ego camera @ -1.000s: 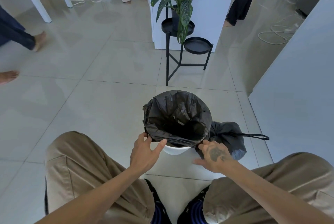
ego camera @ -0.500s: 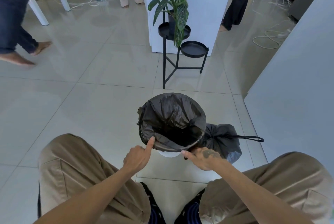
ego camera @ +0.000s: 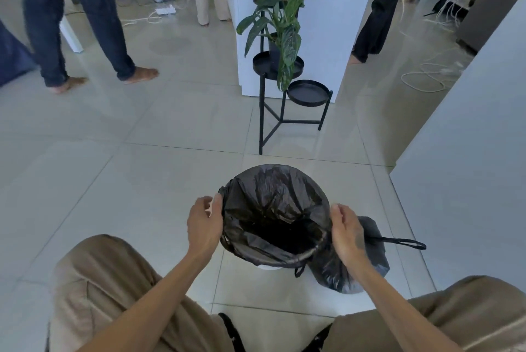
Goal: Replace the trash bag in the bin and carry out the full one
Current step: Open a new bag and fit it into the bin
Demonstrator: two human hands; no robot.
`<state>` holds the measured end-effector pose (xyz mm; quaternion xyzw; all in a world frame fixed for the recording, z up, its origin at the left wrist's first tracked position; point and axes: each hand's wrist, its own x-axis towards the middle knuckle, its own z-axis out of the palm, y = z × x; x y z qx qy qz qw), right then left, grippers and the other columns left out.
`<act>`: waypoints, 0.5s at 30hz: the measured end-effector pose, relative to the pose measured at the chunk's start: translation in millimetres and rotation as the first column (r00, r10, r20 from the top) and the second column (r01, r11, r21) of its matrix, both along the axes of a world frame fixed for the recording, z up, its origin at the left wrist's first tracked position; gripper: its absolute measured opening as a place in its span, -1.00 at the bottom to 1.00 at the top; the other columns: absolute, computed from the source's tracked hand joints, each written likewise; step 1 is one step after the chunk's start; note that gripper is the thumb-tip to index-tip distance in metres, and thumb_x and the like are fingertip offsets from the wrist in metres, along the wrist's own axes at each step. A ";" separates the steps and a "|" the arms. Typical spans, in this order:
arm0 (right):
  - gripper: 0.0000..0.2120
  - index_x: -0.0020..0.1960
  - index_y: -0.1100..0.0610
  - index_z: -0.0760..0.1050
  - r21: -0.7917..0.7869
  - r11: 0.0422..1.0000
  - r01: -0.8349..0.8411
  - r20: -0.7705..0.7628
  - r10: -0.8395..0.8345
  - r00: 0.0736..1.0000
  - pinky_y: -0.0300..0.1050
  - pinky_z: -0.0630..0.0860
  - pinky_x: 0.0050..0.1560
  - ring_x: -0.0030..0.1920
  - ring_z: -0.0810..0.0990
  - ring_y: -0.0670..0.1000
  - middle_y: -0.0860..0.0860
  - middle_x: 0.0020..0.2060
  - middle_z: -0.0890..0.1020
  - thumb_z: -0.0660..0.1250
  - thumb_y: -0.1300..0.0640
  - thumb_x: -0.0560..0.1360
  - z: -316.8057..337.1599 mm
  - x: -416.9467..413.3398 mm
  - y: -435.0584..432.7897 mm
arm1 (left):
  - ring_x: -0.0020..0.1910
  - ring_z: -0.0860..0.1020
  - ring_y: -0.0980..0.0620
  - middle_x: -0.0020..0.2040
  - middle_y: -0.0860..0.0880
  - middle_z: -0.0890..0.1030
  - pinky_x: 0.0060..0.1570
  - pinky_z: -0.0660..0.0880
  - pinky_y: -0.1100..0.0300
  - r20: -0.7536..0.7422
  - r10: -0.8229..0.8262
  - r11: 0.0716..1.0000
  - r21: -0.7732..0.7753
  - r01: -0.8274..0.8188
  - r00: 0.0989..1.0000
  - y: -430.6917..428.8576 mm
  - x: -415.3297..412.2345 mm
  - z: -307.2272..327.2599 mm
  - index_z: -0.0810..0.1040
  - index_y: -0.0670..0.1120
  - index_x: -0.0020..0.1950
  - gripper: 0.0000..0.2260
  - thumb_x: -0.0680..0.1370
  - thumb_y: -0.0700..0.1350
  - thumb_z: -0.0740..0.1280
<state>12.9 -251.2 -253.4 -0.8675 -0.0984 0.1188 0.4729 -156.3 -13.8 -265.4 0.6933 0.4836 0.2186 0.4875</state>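
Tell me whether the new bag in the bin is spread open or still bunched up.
Spread open: the new bag is stretched over the bin's mouth, its dark inside showing, with the left hand and right hand at its sides.

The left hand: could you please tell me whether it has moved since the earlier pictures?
Yes. The left hand went from the near rim of the bin round to its left side.
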 end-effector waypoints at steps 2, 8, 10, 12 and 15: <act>-0.50 0.48 0.12 0.37 0.031 0.998 -0.057 -0.048 0.058 0.997 0.01 0.34 0.41 0.42 0.43 0.15 0.09 0.39 0.50 0.06 -0.14 0.67 -3.6 5.6 10.2 | 0.46 0.39 -0.06 0.49 -0.02 0.42 0.46 0.33 -0.10 0.053 -0.100 0.995 -0.007 0.101 0.994 -1.8 14.8 3.9 0.33 -0.01 0.54 -0.39 0.60 0.32 0.14; -0.41 0.64 0.02 -0.01 0.062 0.995 -0.077 -0.133 0.085 0.987 0.02 0.11 0.58 0.59 0.17 0.07 0.00 0.61 0.18 0.02 -0.14 0.68 -19.2 7.3 37.0 | 0.50 0.35 -0.06 0.54 0.00 0.37 0.49 0.28 -0.10 -0.043 -0.304 0.951 0.049 0.306 0.952 11.9 39.3 -11.1 0.20 0.04 0.60 -0.38 0.62 0.32 0.06; -0.41 0.64 -0.01 -0.03 0.110 0.993 -0.034 -0.157 0.051 0.986 0.03 0.12 0.57 0.58 0.18 0.06 -0.02 0.61 0.18 0.02 -0.14 0.68 -21.0 7.6 39.9 | 0.46 0.40 -0.06 0.52 0.03 0.41 0.46 0.31 0.01 -0.002 -0.293 0.956 -0.015 0.293 0.956 16.0 40.5 -20.2 0.24 0.10 0.58 -0.36 0.58 0.39 0.05; -0.41 0.64 -0.02 -0.03 0.159 0.987 0.010 -0.182 0.019 0.983 0.00 0.12 0.56 0.58 0.18 0.04 -0.03 0.61 0.18 0.03 -0.14 0.68 -23.0 8.7 41.3 | 0.41 0.46 -0.06 0.48 0.02 0.46 0.43 0.31 0.07 0.072 -0.198 0.952 -0.225 0.209 0.978 21.1 42.9 -28.9 0.32 0.12 0.55 -0.31 0.53 0.46 0.02; -0.39 0.64 -0.05 -0.02 0.206 0.977 0.056 -0.237 -0.006 0.972 -0.01 0.11 0.55 0.58 0.16 0.02 -0.06 0.61 0.17 0.05 -0.19 0.66 -25.4 8.0 42.0 | 0.05 0.70 -0.05 0.13 -0.03 0.72 0.08 0.62 0.05 0.156 -0.035 0.844 -0.524 0.113 0.987 26.8 44.5 -35.9 0.60 0.10 0.29 -0.26 0.46 0.54 -0.02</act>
